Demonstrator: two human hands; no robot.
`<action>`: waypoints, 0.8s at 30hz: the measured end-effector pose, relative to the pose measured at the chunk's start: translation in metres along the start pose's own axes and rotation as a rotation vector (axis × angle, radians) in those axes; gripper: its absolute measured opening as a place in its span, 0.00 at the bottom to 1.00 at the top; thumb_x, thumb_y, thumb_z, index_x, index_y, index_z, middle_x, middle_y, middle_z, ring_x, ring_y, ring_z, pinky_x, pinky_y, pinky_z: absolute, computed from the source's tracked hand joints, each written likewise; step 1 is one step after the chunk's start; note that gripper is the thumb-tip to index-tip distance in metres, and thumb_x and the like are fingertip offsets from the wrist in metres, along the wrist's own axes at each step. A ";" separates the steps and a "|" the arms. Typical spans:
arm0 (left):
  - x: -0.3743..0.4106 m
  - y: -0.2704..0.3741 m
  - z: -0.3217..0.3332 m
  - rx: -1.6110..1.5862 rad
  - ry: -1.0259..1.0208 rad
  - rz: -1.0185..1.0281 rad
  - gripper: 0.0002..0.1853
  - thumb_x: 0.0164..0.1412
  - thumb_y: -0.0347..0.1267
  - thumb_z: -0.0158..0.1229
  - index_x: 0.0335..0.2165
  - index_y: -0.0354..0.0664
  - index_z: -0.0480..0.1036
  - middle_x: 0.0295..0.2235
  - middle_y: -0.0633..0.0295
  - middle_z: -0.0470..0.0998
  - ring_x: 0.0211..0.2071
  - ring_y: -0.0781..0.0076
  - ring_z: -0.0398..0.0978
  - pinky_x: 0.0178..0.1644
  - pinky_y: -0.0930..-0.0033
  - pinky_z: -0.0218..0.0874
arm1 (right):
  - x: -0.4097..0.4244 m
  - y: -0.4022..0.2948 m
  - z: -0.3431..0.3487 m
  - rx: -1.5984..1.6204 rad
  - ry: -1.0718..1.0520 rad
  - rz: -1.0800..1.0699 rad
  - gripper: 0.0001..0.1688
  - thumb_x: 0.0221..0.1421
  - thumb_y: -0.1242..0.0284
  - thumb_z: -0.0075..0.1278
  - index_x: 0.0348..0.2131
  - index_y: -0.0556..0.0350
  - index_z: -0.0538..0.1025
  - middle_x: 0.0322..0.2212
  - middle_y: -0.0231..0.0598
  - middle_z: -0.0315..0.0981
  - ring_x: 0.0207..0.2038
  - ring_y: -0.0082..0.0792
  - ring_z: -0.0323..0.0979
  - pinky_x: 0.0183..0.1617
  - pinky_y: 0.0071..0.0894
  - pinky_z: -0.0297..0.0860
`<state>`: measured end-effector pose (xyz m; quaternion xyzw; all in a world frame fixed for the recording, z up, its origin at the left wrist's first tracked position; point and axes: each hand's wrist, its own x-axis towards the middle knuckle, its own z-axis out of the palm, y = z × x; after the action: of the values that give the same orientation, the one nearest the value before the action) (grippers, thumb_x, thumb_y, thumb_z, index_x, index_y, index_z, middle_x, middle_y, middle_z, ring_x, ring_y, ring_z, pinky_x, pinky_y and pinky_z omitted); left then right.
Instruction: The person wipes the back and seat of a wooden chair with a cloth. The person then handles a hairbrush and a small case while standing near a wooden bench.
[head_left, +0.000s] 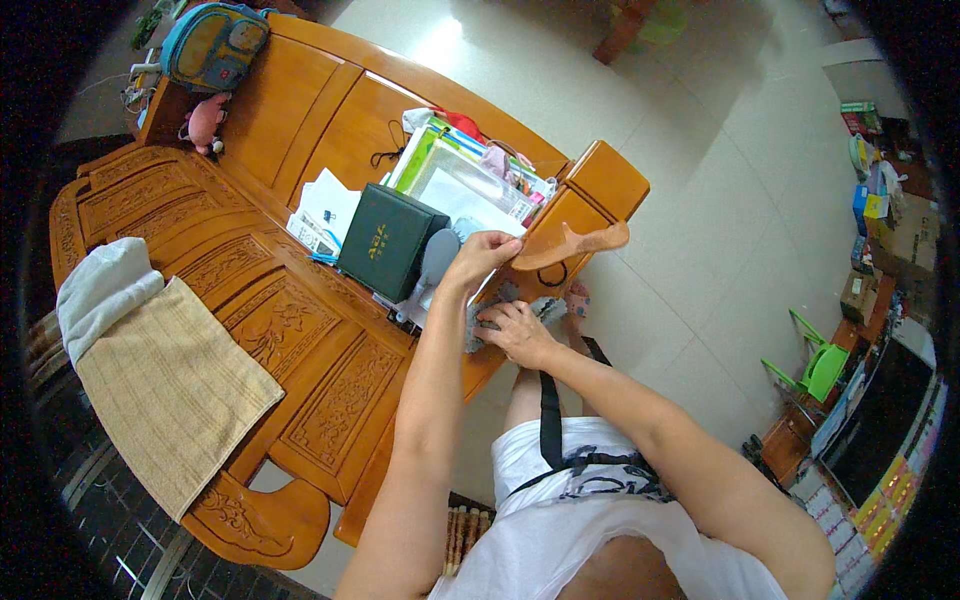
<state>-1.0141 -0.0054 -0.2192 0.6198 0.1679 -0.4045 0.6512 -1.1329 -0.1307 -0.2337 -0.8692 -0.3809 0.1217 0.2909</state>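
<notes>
My left hand (480, 259) has its thumb and forefinger pinched together above the bench end. Any thin thing between these fingertips is too small to make out. Just right of them lies a brown wooden comb (570, 246), its handle end reaching out over the floor edge. Beside my left wrist is a grey paddle hairbrush (439, 256). My right hand (517, 330) is lower, fingers bent over a grey patterned cloth (551, 307); what its fingertips hold is hidden. A black hair tie (553, 274) lies under the comb.
A dark green box (390, 240) stands on the carved wooden bench (315, 367) near papers (327, 202) and clear folders (469, 184). A tan towel (180, 390) drapes the backrest. A backpack (217, 45) and pink plush toy (204, 124) sit farther off. Right: green chair (821, 367).
</notes>
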 end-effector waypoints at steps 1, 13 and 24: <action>-0.005 0.003 -0.003 -0.020 0.006 0.005 0.10 0.51 0.33 0.54 0.29 0.36 0.70 0.23 0.69 0.69 0.24 0.83 0.62 0.28 0.79 0.55 | 0.001 -0.001 -0.002 0.008 -0.005 0.001 0.16 0.43 0.73 0.41 0.35 0.40 0.72 0.40 0.35 0.62 0.44 0.37 0.58 0.47 0.43 0.53; -0.106 -0.037 -0.050 -0.252 0.227 0.123 0.08 0.50 0.31 0.54 0.30 0.39 0.69 0.21 0.72 0.68 0.22 0.85 0.64 0.26 0.83 0.55 | -0.014 -0.004 -0.083 0.652 -0.139 0.424 0.15 0.44 0.77 0.45 0.36 0.47 0.70 0.35 0.47 0.62 0.40 0.47 0.61 0.45 0.36 0.59; -0.052 -0.057 0.068 0.154 -0.179 0.359 0.07 0.50 0.31 0.53 0.27 0.37 0.69 0.48 0.58 0.59 0.44 0.69 0.62 0.44 0.71 0.55 | -0.116 0.089 -0.164 0.662 0.128 1.030 0.18 0.44 0.77 0.44 0.39 0.52 0.69 0.36 0.39 0.64 0.41 0.34 0.62 0.46 0.30 0.57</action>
<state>-1.1071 -0.0479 -0.2077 0.6493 -0.0348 -0.3471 0.6758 -1.0882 -0.3314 -0.1568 -0.8106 0.1642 0.3060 0.4715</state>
